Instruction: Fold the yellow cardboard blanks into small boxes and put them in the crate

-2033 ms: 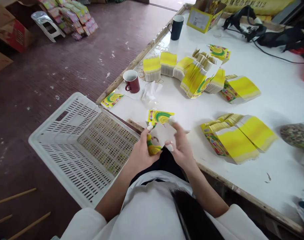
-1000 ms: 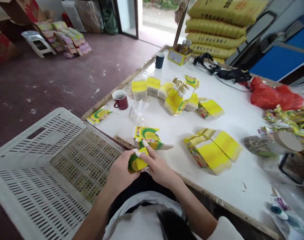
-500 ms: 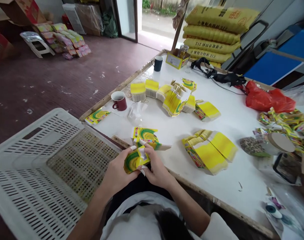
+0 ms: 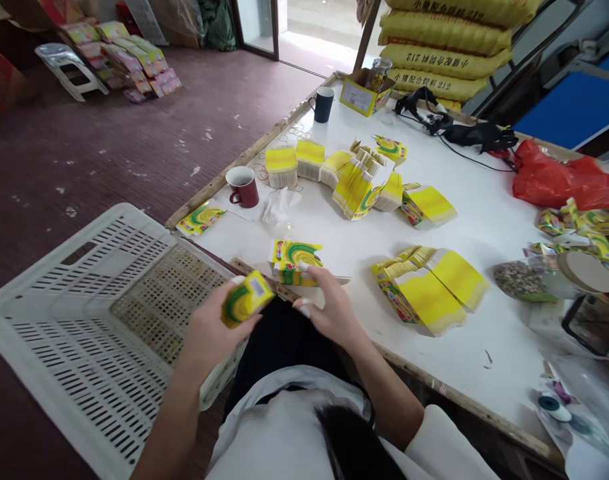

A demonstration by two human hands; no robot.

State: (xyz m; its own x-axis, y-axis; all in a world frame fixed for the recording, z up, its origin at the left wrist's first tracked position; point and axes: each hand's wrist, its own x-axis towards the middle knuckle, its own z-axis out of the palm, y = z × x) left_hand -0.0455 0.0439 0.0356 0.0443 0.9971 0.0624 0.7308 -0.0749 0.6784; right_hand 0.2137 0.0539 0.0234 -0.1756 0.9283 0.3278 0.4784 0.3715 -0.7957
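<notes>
My left hand (image 4: 211, 333) is closed around a small folded yellow and green box (image 4: 246, 297), held over the right rim of a white slotted plastic crate (image 4: 84, 320). My right hand (image 4: 329, 310) rests at the near table edge, its fingertips on a short stack of flat yellow and green box blanks (image 4: 295, 260). Its fingers are curled, and whether they grip a blank I cannot make out. A fanned pile of flat blanks (image 4: 429, 287) lies just right of that hand on the white table (image 4: 484, 220).
More bundles of flat blanks (image 4: 354, 177) lie mid-table, beside a red mug (image 4: 243, 187). Farther back are a dark mug (image 4: 324, 104), an open yellow carton (image 4: 367, 93), black straps, a red bag (image 4: 564, 180) and yellow sacks (image 4: 444, 53).
Both hands were folding one box together at the table edge. Now my left hand has carried the finished box left toward the crate, and my right hand has reached to the stack of blanks.
</notes>
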